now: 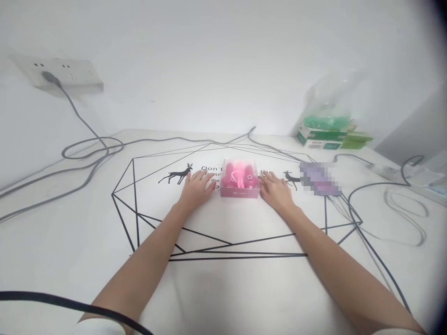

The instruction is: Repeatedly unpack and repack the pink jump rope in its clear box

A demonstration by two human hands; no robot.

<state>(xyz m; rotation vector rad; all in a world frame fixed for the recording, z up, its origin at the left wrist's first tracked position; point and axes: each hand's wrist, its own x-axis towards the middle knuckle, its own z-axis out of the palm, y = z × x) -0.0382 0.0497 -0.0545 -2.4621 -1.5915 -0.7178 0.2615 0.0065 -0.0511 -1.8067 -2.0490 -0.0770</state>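
A small box [240, 191] with a pink base and a clear cover stands on the white table between my hands. Bright pink items with a looped strand show through the cover; their exact kind I cannot make out. My left hand [198, 187] lies flat to the left of the box, fingers spread, with a gap between. On the other side, my right hand [275, 188] rests palm down with its fingers apart, close to the box's right edge; whether it touches is hard to tell. Neither hand holds anything.
Printed deer and black lines mark the table [216, 288]. A grey cable [153, 139] runs along the back from a wall socket [71, 74]. Green-and-white boxes [323, 135] with a plastic bag [330, 100] stand back right. A blurred-out purple object [319, 179] and more cables lie at right.
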